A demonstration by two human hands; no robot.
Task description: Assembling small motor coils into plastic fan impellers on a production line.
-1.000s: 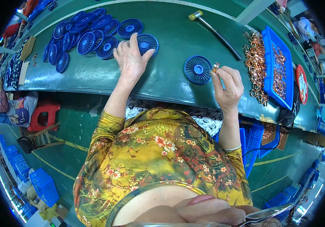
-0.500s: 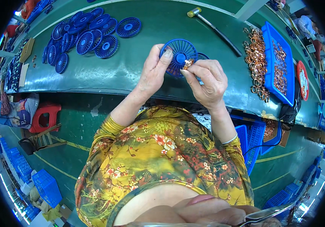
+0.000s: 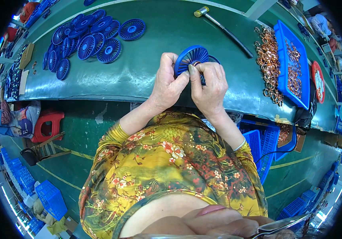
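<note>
My left hand (image 3: pixel 167 85) grips the rim of a blue plastic spoked disc (image 3: pixel 191 53), which is tilted above the green table. At the disc's hub my right hand (image 3: pixel 210 85) pinches a small copper-coloured ring (image 3: pixel 196 63); fingers and thumb cover most of it. Both thumbs are close together in front of the disc. Just behind it, partly hidden, is a second blue spoked disc (image 3: pixel 214 59).
Several blue spoked discs (image 3: pixel 86 47) are heaped at the left. A hammer (image 3: pixel 226 32) with a yellow head lies toward the back. Copper rings (image 3: pixel 269 59) are piled beside a blue tray (image 3: pixel 283 67) at the right, with a red dish (image 3: pixel 318 81) beyond.
The copper ring has moved from the disc's right side onto its hub. My right hand has come closer to the left, and the disc has tilted more edge-on.
</note>
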